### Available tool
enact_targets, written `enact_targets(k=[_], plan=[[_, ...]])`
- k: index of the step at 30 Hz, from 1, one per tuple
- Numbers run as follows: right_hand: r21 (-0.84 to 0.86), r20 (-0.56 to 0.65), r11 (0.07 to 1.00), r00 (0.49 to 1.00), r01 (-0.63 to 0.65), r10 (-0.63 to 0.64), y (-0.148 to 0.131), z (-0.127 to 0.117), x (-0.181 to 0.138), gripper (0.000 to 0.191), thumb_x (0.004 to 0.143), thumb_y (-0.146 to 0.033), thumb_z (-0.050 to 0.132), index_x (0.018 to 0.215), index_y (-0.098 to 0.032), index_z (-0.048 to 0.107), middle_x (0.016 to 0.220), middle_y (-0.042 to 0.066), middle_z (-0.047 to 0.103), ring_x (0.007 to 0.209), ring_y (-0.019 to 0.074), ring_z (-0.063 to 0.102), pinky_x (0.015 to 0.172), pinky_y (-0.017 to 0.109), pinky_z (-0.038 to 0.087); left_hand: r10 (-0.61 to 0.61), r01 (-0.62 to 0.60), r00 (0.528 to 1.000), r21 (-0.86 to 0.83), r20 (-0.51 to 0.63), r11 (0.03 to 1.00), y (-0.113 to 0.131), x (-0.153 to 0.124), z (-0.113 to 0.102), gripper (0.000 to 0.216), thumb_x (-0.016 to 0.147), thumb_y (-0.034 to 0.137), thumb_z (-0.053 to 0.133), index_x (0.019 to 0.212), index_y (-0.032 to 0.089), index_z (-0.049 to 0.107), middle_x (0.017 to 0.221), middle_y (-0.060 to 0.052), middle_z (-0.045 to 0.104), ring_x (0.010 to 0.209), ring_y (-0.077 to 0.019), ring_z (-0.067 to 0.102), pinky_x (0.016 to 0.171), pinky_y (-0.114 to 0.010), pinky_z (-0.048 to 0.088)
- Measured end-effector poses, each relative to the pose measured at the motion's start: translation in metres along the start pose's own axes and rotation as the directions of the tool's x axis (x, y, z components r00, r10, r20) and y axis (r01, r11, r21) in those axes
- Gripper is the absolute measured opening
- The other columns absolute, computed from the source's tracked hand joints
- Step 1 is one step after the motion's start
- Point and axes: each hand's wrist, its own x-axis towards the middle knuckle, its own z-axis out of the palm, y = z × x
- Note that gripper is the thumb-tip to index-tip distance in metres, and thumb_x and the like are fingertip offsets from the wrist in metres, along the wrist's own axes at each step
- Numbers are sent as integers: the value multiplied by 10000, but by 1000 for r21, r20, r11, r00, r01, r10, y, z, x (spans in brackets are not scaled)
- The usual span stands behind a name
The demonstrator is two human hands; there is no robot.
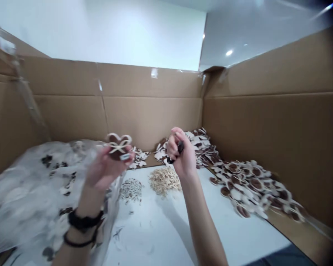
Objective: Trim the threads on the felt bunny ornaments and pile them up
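My left hand is raised at centre left, its fingers closed round a brown piece with two rounded lobes at the top. Cream edging, a cream bow and a small white label show on that piece. To the right, at about the same height, my right hand is curled in a fist round a small black object. Most of this object is hidden by the fingers, so its kind cannot be made out. Below the hands lie a heap of small cream bows and a pile of tiny labels.
Tall cardboard walls surround the white work surface. At left, a clear plastic bag bulges with pieces. Brown and white oval pieces are heaped at right, and more pieces lie against the back corner.
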Motion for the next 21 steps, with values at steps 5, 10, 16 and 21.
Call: enact_targets(k=[5, 10, 16, 21], plan=[[-280, 165, 953, 984, 114, -69, 1, 40, -35, 76, 920, -277, 496, 923, -234, 559, 603, -41, 448, 501, 89, 354, 444, 216, 278, -141, 145, 988, -65, 58, 987, -12, 7, -2, 211, 880, 229, 562, 1009, 94, 659, 976, -108, 673, 858, -201, 626, 693, -253, 517], [-359, 209, 925, 976, 127, -53, 10, 40, -37, 113, 939, -312, 474, 879, -229, 522, 692, -20, 502, 556, 99, 398, 500, 240, 323, -167, 174, 983, -90, 79, 981, -20, 8, 3, 355, 966, 168, 317, 1008, 81, 658, 965, -129, 666, 861, -171, 607, 711, -266, 500], [-538, 215, 835, 977, 118, 0, 14, 41, -34, 266, 946, -325, 438, 726, -190, 502, 635, -23, 476, 551, 102, 394, 505, 240, 302, -35, 42, 996, 99, -78, 994, -23, 8, 3, 328, 962, 184, 349, 884, 132, 663, 920, -80, 658, 773, -144, 560, 657, -243, 456], [-608, 235, 782, 972, 134, 16, 14, 44, -34, 303, 953, -313, 405, 692, -184, 488, 588, -37, 446, 525, 101, 373, 501, 241, 277, -2, 24, 991, 160, -136, 987, -27, 7, 4, 304, 965, 234, 379, 959, 140, 669, 945, -80, 656, 848, -160, 560, 708, -257, 458]])
